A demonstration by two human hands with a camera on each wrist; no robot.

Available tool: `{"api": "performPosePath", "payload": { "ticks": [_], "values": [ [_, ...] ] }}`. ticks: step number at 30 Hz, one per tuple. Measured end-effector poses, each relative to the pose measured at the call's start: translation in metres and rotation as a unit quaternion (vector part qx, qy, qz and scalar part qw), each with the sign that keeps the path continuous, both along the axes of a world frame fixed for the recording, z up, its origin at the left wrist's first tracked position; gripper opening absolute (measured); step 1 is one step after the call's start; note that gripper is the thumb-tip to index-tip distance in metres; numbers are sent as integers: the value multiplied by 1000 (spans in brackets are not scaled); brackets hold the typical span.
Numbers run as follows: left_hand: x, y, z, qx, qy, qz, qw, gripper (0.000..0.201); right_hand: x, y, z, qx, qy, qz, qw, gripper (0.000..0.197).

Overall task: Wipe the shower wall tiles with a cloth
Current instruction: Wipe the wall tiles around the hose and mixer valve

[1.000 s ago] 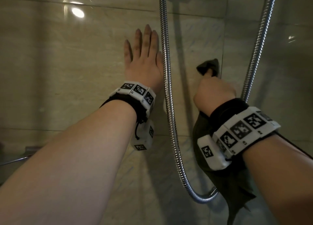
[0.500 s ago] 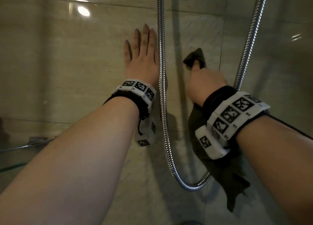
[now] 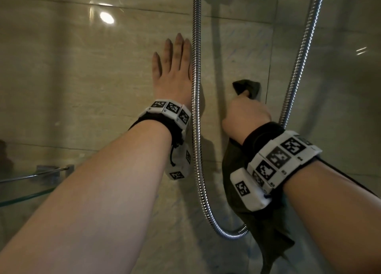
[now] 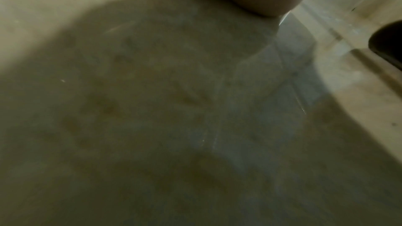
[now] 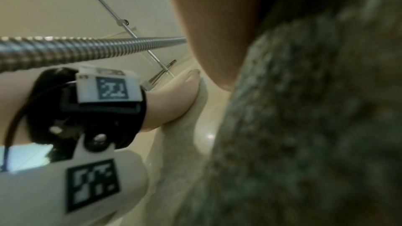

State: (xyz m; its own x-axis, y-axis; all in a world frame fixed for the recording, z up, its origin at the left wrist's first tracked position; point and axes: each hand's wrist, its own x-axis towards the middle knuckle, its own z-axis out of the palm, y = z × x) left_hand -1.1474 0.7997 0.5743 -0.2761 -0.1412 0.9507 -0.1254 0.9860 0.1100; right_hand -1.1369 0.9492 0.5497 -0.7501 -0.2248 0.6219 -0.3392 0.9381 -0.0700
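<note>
Beige marble wall tiles [image 3: 82,78] fill the head view. My left hand [image 3: 173,67] lies flat on the wall, fingers straight and pointing up, just left of the metal shower hose [image 3: 194,108]. My right hand [image 3: 246,115] grips a dark green cloth [image 3: 247,87] and presses it against the tile right of the hose; the cloth's loose end [image 3: 268,232] hangs below the wrist. In the right wrist view the cloth [image 5: 304,126] fills the right side, close and blurred, and the left hand [image 5: 174,102] rests on the wall. The left wrist view shows only shadowed tile [image 4: 152,109].
The hose loops down to a bend [image 3: 231,234] and rises again on the right [image 3: 299,67]. A glass corner shelf with a metal rail [image 3: 31,179] juts out at lower left. A vertical grout line [image 3: 269,67] runs beside the cloth.
My right hand has slid the cloth down the tile, from about level with the left palm to near the left wrist. The left hand stays flat on the wall.
</note>
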Motion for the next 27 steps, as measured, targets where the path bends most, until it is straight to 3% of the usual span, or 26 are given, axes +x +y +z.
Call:
{"api": "performPosePath", "payload": {
  "ticks": [4,8,19,27],
  "values": [
    [-1,-2,-1,0,24,-24,999,59,-1,-6,-1,51,42,27,997,68],
    [-1,-2,0,-2,11,-2,1000,60,-5,4,9,87,60,-8,994,68],
    [1,0,-1,5,9,-4,1000,56,-18,33,46,-55,34,-30,997,76],
    [-2,0,0,9,9,4,1000,55,-15,19,16,-6,35,-29,999,70]
  ]
}}
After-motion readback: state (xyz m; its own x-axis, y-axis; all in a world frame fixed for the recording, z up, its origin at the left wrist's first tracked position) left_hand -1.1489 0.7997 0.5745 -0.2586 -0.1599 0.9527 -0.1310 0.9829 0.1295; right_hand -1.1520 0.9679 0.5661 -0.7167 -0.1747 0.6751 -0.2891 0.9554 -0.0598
